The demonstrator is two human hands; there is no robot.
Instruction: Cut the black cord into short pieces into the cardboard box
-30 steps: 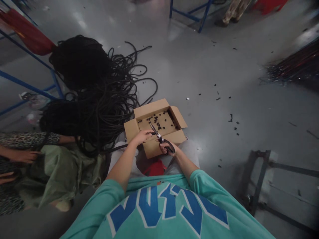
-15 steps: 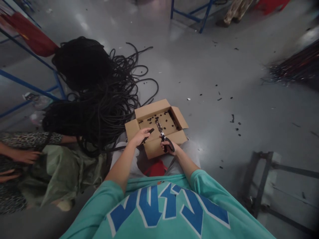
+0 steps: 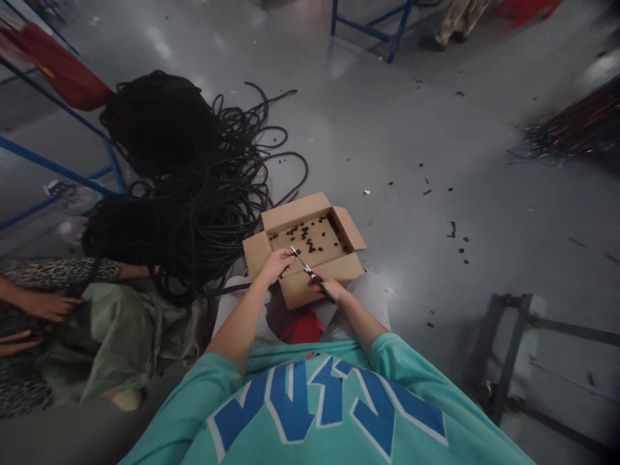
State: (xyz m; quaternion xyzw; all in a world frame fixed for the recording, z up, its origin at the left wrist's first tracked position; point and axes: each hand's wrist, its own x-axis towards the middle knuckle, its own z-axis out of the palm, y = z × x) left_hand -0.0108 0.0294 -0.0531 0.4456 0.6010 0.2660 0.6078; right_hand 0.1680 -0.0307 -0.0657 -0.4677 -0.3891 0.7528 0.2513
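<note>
Left hand (image 3: 276,263) around black cord (image 3: 235,288), indistinct near the scissors (image 3: 316,278) in the right hand (image 3: 331,288)

On grey floor (image 3: 358,110): black cords (image 3: 208,200); scraps (image 3: 453,229)

The left hand (image 3: 275,266) hides some of the cord (image 3: 235,288); the right edge cuts off a blurred bundle (image 3: 578,132); the top edge crops a red object (image 3: 530,9).

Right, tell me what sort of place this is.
Probably a workshop or small factory: a heap of black cord, an open cardboard box with small black pieces, and blue frames point to it.
</note>
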